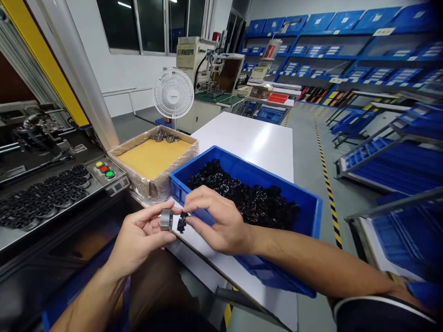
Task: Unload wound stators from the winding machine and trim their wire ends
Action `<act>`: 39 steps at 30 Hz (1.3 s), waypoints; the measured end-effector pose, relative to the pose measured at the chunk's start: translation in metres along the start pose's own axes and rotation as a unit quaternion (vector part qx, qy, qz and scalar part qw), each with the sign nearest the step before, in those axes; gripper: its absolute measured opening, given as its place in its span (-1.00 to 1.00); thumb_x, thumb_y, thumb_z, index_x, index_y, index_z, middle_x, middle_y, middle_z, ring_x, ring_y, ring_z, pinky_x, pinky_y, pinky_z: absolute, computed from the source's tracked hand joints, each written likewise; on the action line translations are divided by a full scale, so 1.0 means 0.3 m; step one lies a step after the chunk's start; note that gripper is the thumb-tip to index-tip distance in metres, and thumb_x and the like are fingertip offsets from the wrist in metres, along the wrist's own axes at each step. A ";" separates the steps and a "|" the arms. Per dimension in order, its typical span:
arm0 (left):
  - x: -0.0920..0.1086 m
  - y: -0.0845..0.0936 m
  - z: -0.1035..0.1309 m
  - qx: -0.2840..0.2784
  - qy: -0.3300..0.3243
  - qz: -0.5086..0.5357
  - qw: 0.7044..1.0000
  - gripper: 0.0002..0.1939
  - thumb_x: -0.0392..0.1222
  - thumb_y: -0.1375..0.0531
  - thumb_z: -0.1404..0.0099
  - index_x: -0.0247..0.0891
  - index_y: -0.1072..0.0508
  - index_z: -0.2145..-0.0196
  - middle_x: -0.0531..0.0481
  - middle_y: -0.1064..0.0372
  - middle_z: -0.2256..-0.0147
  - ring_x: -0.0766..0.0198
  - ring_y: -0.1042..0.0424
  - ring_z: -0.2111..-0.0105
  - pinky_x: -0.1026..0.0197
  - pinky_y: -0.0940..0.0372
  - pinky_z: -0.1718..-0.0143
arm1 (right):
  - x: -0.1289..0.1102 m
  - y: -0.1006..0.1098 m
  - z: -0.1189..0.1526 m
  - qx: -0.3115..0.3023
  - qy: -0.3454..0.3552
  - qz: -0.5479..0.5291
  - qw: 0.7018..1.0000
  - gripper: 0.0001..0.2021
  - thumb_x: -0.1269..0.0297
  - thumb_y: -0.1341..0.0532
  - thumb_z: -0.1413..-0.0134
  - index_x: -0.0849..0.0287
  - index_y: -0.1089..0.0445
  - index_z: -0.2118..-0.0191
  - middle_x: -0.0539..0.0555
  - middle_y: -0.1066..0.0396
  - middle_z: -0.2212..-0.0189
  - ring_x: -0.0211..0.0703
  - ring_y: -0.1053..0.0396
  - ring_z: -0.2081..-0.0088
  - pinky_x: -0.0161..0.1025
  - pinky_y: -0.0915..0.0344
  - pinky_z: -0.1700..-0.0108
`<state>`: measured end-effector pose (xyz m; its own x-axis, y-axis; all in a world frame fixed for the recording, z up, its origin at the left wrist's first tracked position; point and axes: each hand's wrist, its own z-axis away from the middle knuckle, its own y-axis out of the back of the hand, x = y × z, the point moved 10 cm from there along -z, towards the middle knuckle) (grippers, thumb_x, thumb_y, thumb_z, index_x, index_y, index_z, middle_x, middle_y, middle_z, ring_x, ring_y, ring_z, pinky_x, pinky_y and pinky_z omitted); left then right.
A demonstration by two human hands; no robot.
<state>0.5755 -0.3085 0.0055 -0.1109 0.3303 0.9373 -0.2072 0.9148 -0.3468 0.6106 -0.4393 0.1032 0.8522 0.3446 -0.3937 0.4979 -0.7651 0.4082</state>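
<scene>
Between the fingers and thumb of my left hand [138,235] is a grey metal ring [166,220], held on its side. My right hand [219,223] pinches a small black plastic part [182,222] with a notched edge. The two pieces face each other a short distance apart, above the front edge of the white table [238,138]. Behind my right hand a blue bin [311,203] holds a heap of similar black round parts [256,198].
A plastic-lined carton [155,186] with a yellow sheet and several metal rings [162,135] stands beside the bin. At left, rows of black parts [44,198] lie on a machine bed near colored push buttons [104,169]. A white fan [173,93] stands behind the carton.
</scene>
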 end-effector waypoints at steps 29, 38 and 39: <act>0.015 -0.023 0.103 0.000 -0.065 -0.061 0.996 -0.48 -0.53 -0.45 0.10 -0.12 -0.65 0.17 -0.02 -0.64 0.26 0.23 -0.64 0.30 0.51 -0.44 0.28 | -0.122 -0.063 0.096 -0.061 0.177 0.083 0.979 -0.80 0.52 -0.13 -0.23 0.41 -0.41 0.07 0.29 -0.47 0.17 -0.04 -0.44 0.09 -0.10 -0.52 0.07; -0.036 -0.034 0.086 -0.025 -0.031 0.000 0.999 -0.53 -0.38 -0.49 0.06 -0.12 -0.65 0.14 -0.03 -0.65 0.29 0.27 -0.63 0.29 0.50 -0.43 0.26 | -0.109 -0.072 0.101 -0.081 0.147 0.071 0.983 -0.81 0.52 -0.16 -0.22 0.39 -0.41 0.07 0.29 -0.48 0.19 -0.07 -0.44 0.09 -0.09 -0.52 0.09; -0.036 -0.034 0.087 -0.022 -0.029 0.004 0.999 -0.54 -0.38 -0.49 0.06 -0.13 -0.65 0.15 -0.03 -0.65 0.30 0.27 -0.62 0.30 0.49 -0.43 0.26 | -0.104 -0.070 0.101 -0.080 0.137 0.068 0.985 -0.81 0.50 -0.18 -0.22 0.39 -0.41 0.06 0.29 -0.47 0.18 -0.06 -0.44 0.09 -0.09 -0.52 0.10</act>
<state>0.5536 -0.3276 -0.0020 -0.1698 0.3254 0.9302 -0.1626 0.9217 -0.3521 0.5686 -0.4506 0.0818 0.9129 0.3962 -0.0980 0.3769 -0.7264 0.5747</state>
